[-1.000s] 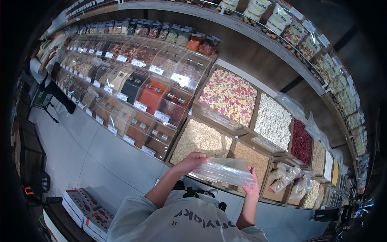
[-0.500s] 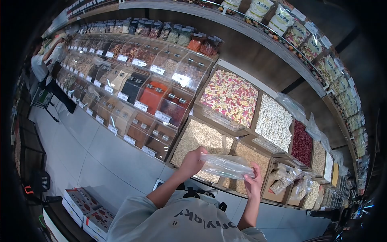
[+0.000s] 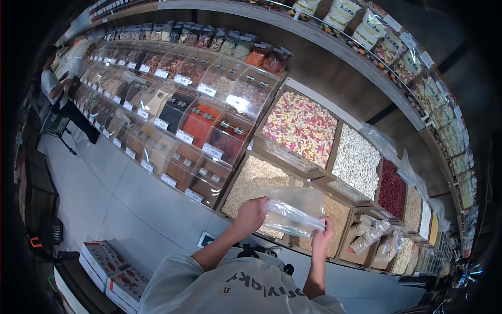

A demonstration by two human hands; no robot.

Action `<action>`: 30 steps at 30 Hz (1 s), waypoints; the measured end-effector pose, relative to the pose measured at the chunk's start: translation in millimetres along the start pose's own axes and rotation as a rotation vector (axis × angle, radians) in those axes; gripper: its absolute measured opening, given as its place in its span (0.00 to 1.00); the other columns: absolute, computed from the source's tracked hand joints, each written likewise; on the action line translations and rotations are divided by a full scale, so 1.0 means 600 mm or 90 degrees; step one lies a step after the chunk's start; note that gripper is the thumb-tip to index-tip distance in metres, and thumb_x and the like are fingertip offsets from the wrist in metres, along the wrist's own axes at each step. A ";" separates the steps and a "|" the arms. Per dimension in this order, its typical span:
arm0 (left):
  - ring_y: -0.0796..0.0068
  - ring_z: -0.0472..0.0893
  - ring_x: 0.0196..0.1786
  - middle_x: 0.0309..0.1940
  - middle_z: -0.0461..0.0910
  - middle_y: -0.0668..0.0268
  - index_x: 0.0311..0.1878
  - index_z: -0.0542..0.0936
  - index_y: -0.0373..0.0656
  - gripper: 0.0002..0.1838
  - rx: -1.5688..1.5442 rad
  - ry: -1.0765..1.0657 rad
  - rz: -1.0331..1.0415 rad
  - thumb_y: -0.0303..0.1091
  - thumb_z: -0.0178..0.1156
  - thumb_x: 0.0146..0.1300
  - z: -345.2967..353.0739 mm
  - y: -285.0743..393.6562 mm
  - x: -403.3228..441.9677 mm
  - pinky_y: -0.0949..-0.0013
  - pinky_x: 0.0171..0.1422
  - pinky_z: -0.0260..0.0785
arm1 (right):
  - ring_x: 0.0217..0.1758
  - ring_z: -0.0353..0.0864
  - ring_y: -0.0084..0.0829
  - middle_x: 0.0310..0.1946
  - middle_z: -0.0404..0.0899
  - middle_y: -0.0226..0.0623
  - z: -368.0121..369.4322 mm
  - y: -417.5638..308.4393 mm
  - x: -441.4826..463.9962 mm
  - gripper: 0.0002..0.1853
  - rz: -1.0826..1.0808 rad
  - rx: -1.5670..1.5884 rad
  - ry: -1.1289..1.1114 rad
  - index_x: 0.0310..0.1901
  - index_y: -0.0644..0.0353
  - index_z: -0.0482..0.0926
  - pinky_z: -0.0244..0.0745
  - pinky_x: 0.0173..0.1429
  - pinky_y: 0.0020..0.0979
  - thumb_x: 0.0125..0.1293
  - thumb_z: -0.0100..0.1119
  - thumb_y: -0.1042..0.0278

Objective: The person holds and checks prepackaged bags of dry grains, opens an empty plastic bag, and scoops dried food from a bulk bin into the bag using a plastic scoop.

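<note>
A clear plastic bag (image 3: 294, 212) stretches between my two hands, above the bin of pale flakes (image 3: 259, 180) and the bin of tan grain (image 3: 337, 209). Its left end is gripped by my left hand (image 3: 252, 214), whose fingers are closed. My right hand (image 3: 323, 235) pinches the right end between thumb and fingers. Part of the bag stands up behind the hands, and the bins show through it. No contents are visible inside it.
Clear-lidded bins (image 3: 201, 123) with price labels line the left. Behind are bins of colourful pieces (image 3: 300, 125), white beans (image 3: 357, 157) and red beans (image 3: 391, 191). Bagged goods (image 3: 370, 233) lie at the right. A person (image 3: 55, 86) stands far left; boxes (image 3: 107, 261) are lower left.
The bag's film has spread upward and away from my body, having looked narrower before. My right hand has shifted slightly left. The distant person's arm has come down.
</note>
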State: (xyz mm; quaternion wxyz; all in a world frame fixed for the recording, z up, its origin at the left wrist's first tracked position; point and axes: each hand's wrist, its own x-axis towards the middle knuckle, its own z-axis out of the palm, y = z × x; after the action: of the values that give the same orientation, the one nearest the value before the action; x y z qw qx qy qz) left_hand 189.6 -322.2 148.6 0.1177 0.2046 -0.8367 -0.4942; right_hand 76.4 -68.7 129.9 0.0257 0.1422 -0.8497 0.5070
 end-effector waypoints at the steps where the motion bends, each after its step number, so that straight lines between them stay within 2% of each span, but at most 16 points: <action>1: 0.45 0.80 0.40 0.34 0.80 0.47 0.43 0.78 0.37 0.11 -0.023 0.004 0.043 0.30 0.57 0.58 0.001 -0.003 0.004 0.52 0.44 0.72 | 0.30 0.70 0.21 0.27 0.74 0.30 -0.004 -0.010 0.002 0.06 0.046 0.047 0.017 0.41 0.65 0.76 0.67 0.35 0.25 0.68 0.49 0.78; 2: 0.47 0.81 0.39 0.34 0.79 0.48 0.43 0.78 0.35 0.11 -0.045 0.005 0.087 0.28 0.58 0.57 0.001 -0.004 0.006 0.57 0.44 0.73 | 0.30 0.70 0.21 0.27 0.74 0.30 -0.008 -0.019 0.003 0.06 0.050 0.048 0.022 0.41 0.65 0.76 0.67 0.35 0.25 0.68 0.49 0.78; 5: 0.50 0.81 0.40 0.37 0.79 0.52 0.44 0.78 0.37 0.12 -0.145 -0.005 0.046 0.27 0.62 0.56 0.007 0.004 0.010 0.58 0.44 0.73 | 0.30 0.68 0.17 0.28 0.74 0.26 -0.028 -0.044 0.015 0.08 0.095 0.093 0.042 0.43 0.64 0.77 0.65 0.33 0.24 0.74 0.46 0.72; 8: 0.53 0.81 0.39 0.37 0.79 0.54 0.44 0.77 0.37 0.13 -0.174 -0.010 0.077 0.27 0.65 0.56 0.035 0.018 0.016 0.60 0.44 0.72 | 0.30 0.67 0.15 0.29 0.73 0.24 -0.062 -0.060 0.027 0.11 0.035 0.080 0.099 0.46 0.63 0.77 0.62 0.32 0.21 0.77 0.44 0.68; 11: 0.53 0.80 0.40 0.37 0.78 0.53 0.44 0.77 0.37 0.12 -0.159 -0.040 0.129 0.27 0.64 0.56 0.066 0.055 0.020 0.60 0.44 0.72 | 0.30 0.68 0.14 0.30 0.74 0.23 -0.108 -0.027 0.033 0.11 0.075 0.167 0.135 0.48 0.62 0.76 0.63 0.31 0.21 0.77 0.44 0.67; 15: 0.64 0.79 0.35 0.33 0.77 0.57 0.44 0.76 0.35 0.12 -0.224 -0.068 0.154 0.23 0.63 0.56 0.130 0.063 0.023 0.65 0.42 0.71 | 0.36 0.73 0.16 0.32 0.76 0.26 -0.171 -0.010 0.045 0.11 0.068 0.247 0.191 0.50 0.63 0.75 0.68 0.40 0.20 0.78 0.44 0.67; 16: 0.64 0.79 0.35 0.33 0.77 0.57 0.44 0.76 0.35 0.12 -0.226 -0.072 0.170 0.23 0.63 0.56 0.145 0.069 0.030 0.65 0.42 0.71 | 0.36 0.73 0.16 0.32 0.76 0.26 -0.187 0.001 0.056 0.11 0.058 0.247 0.204 0.50 0.63 0.75 0.68 0.40 0.20 0.78 0.44 0.67; 18: 0.72 0.76 0.34 0.31 0.75 0.62 0.41 0.74 0.36 0.10 -0.243 -0.039 0.102 0.19 0.61 0.55 0.178 0.085 0.024 0.69 0.41 0.70 | 0.40 0.75 0.19 0.35 0.78 0.30 -0.222 0.028 0.059 0.12 0.046 0.174 0.195 0.50 0.64 0.75 0.70 0.46 0.22 0.78 0.43 0.67; 21: 0.76 0.75 0.32 0.28 0.74 0.65 0.36 0.73 0.37 0.08 -0.294 0.034 0.078 0.17 0.60 0.53 0.243 0.116 0.028 0.71 0.41 0.69 | 0.39 0.74 0.19 0.35 0.78 0.29 -0.269 0.068 0.077 0.13 0.048 0.121 0.149 0.49 0.63 0.75 0.70 0.45 0.24 0.78 0.43 0.63; 22: 0.77 0.74 0.37 0.34 0.75 0.65 0.38 0.71 0.38 0.11 -0.323 0.019 0.047 0.16 0.58 0.53 0.261 0.129 0.028 0.72 0.45 0.69 | 0.40 0.76 0.20 0.37 0.80 0.32 -0.283 0.090 0.086 0.14 0.059 0.144 0.132 0.50 0.64 0.75 0.71 0.45 0.24 0.79 0.43 0.62; 23: 0.77 0.74 0.37 0.34 0.75 0.65 0.38 0.71 0.38 0.11 -0.321 0.026 0.054 0.16 0.58 0.53 0.281 0.143 0.029 0.72 0.45 0.69 | 0.40 0.76 0.20 0.37 0.80 0.32 -0.298 0.106 0.093 0.14 0.050 0.150 0.131 0.50 0.64 0.75 0.71 0.45 0.24 0.79 0.43 0.62; 25: 0.75 0.74 0.48 0.44 0.72 0.64 0.48 0.70 0.40 0.21 -0.522 0.041 0.097 0.13 0.54 0.50 0.317 0.177 0.041 0.72 0.55 0.67 | 0.41 0.78 0.21 0.39 0.81 0.34 -0.327 0.105 0.122 0.15 0.098 0.253 0.110 0.52 0.64 0.75 0.72 0.46 0.25 0.79 0.44 0.61; 26: 0.75 0.74 0.48 0.44 0.72 0.64 0.48 0.70 0.40 0.21 -0.522 0.054 0.114 0.13 0.54 0.50 0.327 0.194 0.051 0.72 0.55 0.67 | 0.44 0.81 0.26 0.41 0.82 0.38 -0.344 0.103 0.144 0.15 0.112 0.271 0.086 0.55 0.65 0.74 0.75 0.49 0.28 0.79 0.43 0.63; 27: 0.72 0.72 0.54 0.51 0.70 0.62 0.56 0.66 0.40 0.25 -0.466 0.046 0.113 0.15 0.54 0.53 0.327 0.223 0.057 0.69 0.60 0.65 | 0.44 0.81 0.26 0.41 0.82 0.38 -0.351 0.109 0.181 0.15 0.092 0.278 0.081 0.55 0.65 0.74 0.75 0.49 0.28 0.79 0.43 0.63; 28: 0.69 0.70 0.60 0.57 0.67 0.60 0.63 0.63 0.41 0.30 -0.409 0.036 0.106 0.17 0.55 0.55 0.327 0.245 0.056 0.67 0.65 0.63 | 0.45 0.82 0.29 0.42 0.82 0.41 -0.351 0.113 0.214 0.15 0.119 0.386 0.046 0.56 0.65 0.73 0.76 0.50 0.30 0.79 0.42 0.64; 30: 0.68 0.68 0.63 0.60 0.66 0.59 0.67 0.60 0.41 0.33 -0.418 0.081 0.154 0.20 0.55 0.57 0.334 0.275 0.056 0.64 0.68 0.61 | 0.48 0.83 0.37 0.45 0.82 0.48 -0.350 0.121 0.289 0.16 0.163 0.552 -0.040 0.59 0.66 0.70 0.79 0.55 0.35 0.77 0.37 0.71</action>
State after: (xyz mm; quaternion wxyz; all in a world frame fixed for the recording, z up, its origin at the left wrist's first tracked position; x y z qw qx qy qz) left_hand 42.4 -111.1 195.7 0.2868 0.0862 -0.6425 -0.7053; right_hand -130.2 108.6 202.4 -0.1248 0.0492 -0.5699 0.8107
